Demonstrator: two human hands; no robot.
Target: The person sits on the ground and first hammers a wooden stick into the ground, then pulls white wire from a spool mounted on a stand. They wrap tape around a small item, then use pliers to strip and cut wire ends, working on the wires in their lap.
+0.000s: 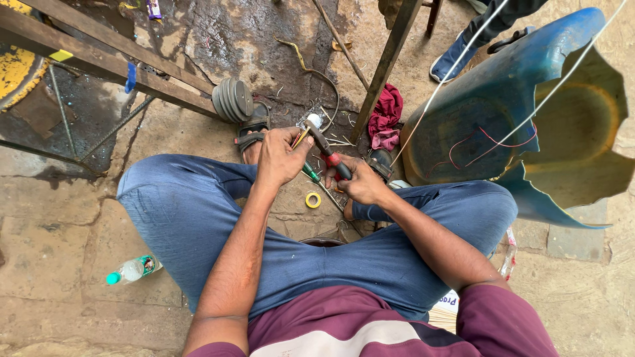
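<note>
Maroon shirt (370,327) and blue-jeaned knees (198,211) sit nearest the camera; person is seated low on the floor, legs apart, working between the feet.

Right hand (362,184): fingers clenched round the red-and-black handles of a pair of pliers (329,151), nose pointing far-left toward a small white fitting (313,120). Left hand (281,157): fingers pinched on thin wires, one yellow (301,138), held just at the plier nose. Whether the plier nose has bitten on the wire: can't tell, too small.

Outward: green-handled screwdriver (311,173) just under the hands, yellow tape roll (313,199) on the floor between the legs, near them. Loose wire offcuts (337,140) scattered just far of the fitting. Sandalled foot (252,129) to the left, stack of grey discs (233,99) beside it. Red rag (385,116) to the right against a metal leg. Broken blue plastic drum (529,112) far right, thin red and white wires trailing across it. Plastic bottle (132,270) near left.

Progress, my read: mid-job. Offcuts suggest some cutting or stripping is done; tape roll lies untouched on the floor, so joining and taping look not yet done.
</note>
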